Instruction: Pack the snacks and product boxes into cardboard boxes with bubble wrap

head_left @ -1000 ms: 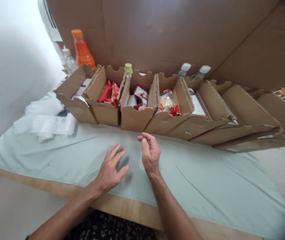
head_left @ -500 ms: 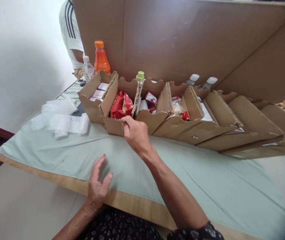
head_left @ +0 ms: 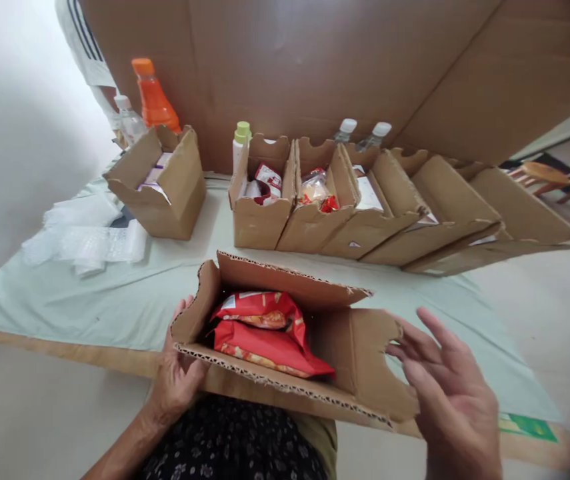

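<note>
In front of me is a cardboard box [head_left: 285, 393], turned sideways, its top towards me. Inside it lie red snack packets [head_left: 269, 333] with a food picture on them. My left hand [head_left: 177, 377] grips the box's left end, thumb at the near side and some fingers hidden behind the cardboard. At the opposite end, which has a cut-out notch, my right hand [head_left: 452, 383] is spread, its index finger raised and other fingertips close to the notch edge; whether they touch is hard to tell.
Behind stands a row of open cardboard boxes [head_left: 259, 223] with packaged goods, and a separate box [head_left: 175, 207] further left. Bottles, including an orange bottle [head_left: 155, 97], stand behind. Bubble wrap [head_left: 95, 240] lies on the green cloth [head_left: 115, 300]. A person's white sleeve [head_left: 82, 43] shows beyond the cardboard panel [head_left: 275, 73].
The box with red packets has left the row and come to me, turned sideways, leaving a gap. My left hand has taken hold of it; my right hand has opened and moved right.
</note>
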`<state>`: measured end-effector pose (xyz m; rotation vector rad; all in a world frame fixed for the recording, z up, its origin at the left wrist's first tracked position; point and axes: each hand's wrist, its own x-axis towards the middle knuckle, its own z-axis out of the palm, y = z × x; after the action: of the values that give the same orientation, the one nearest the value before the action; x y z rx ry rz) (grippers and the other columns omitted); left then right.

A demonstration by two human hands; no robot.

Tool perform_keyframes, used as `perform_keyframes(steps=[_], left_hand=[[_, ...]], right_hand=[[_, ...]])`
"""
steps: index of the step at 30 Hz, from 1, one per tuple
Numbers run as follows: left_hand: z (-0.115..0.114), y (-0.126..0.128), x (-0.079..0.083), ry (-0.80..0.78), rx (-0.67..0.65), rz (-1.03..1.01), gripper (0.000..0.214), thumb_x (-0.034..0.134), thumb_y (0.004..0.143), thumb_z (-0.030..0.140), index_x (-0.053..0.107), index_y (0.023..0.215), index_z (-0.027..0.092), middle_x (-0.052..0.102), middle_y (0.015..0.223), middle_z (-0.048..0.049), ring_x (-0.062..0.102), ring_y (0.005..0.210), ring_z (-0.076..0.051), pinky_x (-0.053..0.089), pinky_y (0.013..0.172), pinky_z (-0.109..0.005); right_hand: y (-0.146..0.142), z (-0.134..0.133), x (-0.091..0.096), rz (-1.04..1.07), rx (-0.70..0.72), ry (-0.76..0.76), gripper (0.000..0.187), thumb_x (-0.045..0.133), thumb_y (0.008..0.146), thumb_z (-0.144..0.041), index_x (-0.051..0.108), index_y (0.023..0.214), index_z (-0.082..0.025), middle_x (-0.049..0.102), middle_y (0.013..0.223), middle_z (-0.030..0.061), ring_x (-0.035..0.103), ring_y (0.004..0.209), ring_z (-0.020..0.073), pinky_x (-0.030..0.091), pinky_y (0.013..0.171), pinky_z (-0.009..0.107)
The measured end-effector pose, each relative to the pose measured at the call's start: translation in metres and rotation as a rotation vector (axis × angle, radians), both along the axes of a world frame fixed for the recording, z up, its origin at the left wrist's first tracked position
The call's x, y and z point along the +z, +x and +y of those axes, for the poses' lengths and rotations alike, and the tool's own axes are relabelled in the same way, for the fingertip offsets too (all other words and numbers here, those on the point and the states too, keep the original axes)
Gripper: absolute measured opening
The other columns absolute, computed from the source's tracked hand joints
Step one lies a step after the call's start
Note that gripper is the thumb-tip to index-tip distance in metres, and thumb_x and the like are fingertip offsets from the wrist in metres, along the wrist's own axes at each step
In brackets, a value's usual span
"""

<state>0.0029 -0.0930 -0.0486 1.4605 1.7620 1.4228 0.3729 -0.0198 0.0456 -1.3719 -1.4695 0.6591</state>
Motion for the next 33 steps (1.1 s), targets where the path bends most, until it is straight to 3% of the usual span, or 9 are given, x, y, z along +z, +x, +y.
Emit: perform_keyframes(steps=[3,5,10,14,18,22,26,30,33], left_hand=[[-0.013,0.009,-0.003,-0.05,-0.057,0.037,0.03,0.061,0.095,0.051,0.073,0.101,0.024,0.072,0.079,-0.007,0.074,0.083,-0.03,0.065,0.084,-0.047],[-0.009,0.014,0.002,-0.087,-0.102,-0.003,0.027,0.06,0.096,0.049,0.072,0.096,0.025,0.071,0.074,-0.0053,0.074,0.079,-0.028,0.066,0.079,-0.044],[0.058,0.045,0.024,-0.088,-0.119,-0.098,0.04,0.064,0.095,0.042,0.062,0.128,0.02,0.073,0.123,-0.0119,0.068,0.123,-0.029,0.056,0.106,-0.043],[0.115,0.055,0.028,-0.043,-0.183,-0.001,0.052,0.059,0.096,0.037,0.052,0.144,0.017,0.063,0.144,-0.0166,0.061,0.133,-0.03,0.05,0.113,-0.047],[0.111,0.003,0.023,0.035,-0.029,0.298,0.05,0.06,0.095,0.029,0.055,0.143,0.02,0.055,0.153,-0.0159,0.051,0.144,-0.03,0.043,0.119,-0.051],[0.098,-0.091,0.022,0.012,0.4,0.552,0.042,0.062,0.092,0.037,0.063,0.13,0.018,0.059,0.145,-0.019,0.05,0.141,-0.036,0.037,0.12,-0.059],[0.131,-0.155,0.026,-0.125,0.59,0.603,0.046,0.068,0.083,0.039,0.064,0.12,0.013,0.057,0.142,-0.0248,0.042,0.144,-0.043,0.03,0.12,-0.065],[0.146,-0.156,0.026,-0.145,0.55,0.566,0.015,0.064,0.081,0.027,0.065,0.093,0.019,0.065,0.131,-0.0194,0.05,0.138,-0.042,0.037,0.116,-0.064],[0.108,-0.127,0.022,-0.103,0.495,0.544,0.006,0.057,0.085,0.024,0.06,0.09,0.022,0.068,0.129,-0.0163,0.06,0.13,-0.036,0.046,0.111,-0.057]], right_hand=[[0.004,-0.029,-0.035,-0.07,0.103,-0.049,0.082,0.069,0.081,-0.073,0.061,0.147,-0.025,0.074,0.128,0.0169,0.076,0.106,0.0352,0.066,0.079,0.042],[-0.009,-0.039,-0.055,-0.197,0.133,-0.08,0.068,0.073,0.08,-0.067,0.072,0.131,-0.022,0.077,0.12,0.0149,0.075,0.107,0.0358,0.066,0.08,0.043],[-0.031,0.011,-0.058,-0.22,0.122,-0.092,0.031,0.07,0.087,-0.05,0.077,0.097,-0.022,0.079,0.095,0.0105,0.075,0.095,0.0332,0.062,0.086,0.046],[-0.032,0.062,-0.051,-0.035,-0.024,-0.018,0.047,0.07,0.087,-0.052,0.069,0.122,-0.02,0.075,0.118,0.0127,0.073,0.1,0.0296,0.06,0.091,0.049],[-0.031,0.045,-0.078,-0.08,-0.12,-0.123,0.064,0.065,0.091,-0.054,0.057,0.145,-0.021,0.07,0.132,0.0156,0.072,0.108,0.0306,0.058,0.093,0.051],[-0.026,0.009,-0.11,-0.305,-0.102,-0.07,0.044,0.056,0.095,-0.055,0.074,0.118,-0.021,0.072,0.13,0.0145,0.069,0.117,0.0344,0.053,0.103,0.054],[-0.024,0.009,-0.119,-0.377,-0.05,-0.005,0.04,0.054,0.096,-0.053,0.076,0.109,-0.022,0.073,0.128,0.013,0.07,0.117,0.0337,0.051,0.105,0.054],[-0.024,0.018,-0.117,-0.39,-0.033,0.024,0.041,0.053,0.097,-0.052,0.076,0.107,-0.02,0.074,0.125,0.0139,0.071,0.114,0.0339,0.052,0.104,0.055],[-0.027,0.013,-0.114,-0.368,-0.077,0.052,0.04,0.053,0.098,-0.051,0.076,0.105,-0.02,0.075,0.123,0.0143,0.072,0.112,0.0333,0.053,0.102,0.054]])
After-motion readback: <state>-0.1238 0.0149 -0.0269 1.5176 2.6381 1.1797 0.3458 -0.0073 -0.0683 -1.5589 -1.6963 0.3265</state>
